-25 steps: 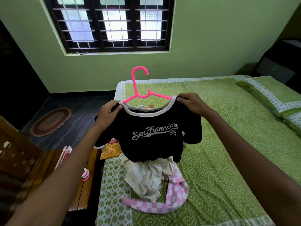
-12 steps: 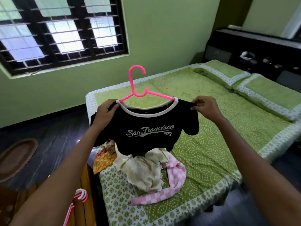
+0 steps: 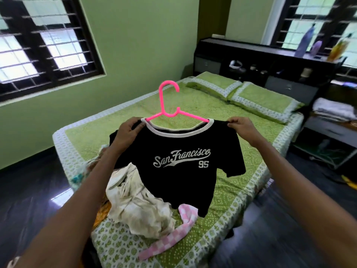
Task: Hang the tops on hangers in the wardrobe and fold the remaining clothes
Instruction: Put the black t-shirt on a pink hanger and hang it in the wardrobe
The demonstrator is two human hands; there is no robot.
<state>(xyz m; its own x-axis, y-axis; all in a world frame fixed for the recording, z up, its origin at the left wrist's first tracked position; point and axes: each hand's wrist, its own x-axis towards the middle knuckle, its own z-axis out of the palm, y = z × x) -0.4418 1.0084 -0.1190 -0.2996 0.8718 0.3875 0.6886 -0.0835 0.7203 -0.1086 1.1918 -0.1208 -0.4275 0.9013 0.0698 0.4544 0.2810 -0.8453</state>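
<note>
Both hands hold a black top [image 3: 179,163] up over the bed [image 3: 241,182]; the left hand [image 3: 128,133] and right hand [image 3: 241,127] each pinch one shoulder. Between the fingers rises a pink hanger [image 3: 170,105] inside the collar. Below them lie a cream garment [image 3: 139,206] and a pink checked cloth [image 3: 173,235]. The top reads "San Francisco 95".

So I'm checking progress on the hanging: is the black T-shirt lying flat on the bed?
No, both hands hold the black T-shirt up by its shoulders on the pink hanger, above the bed.
</note>
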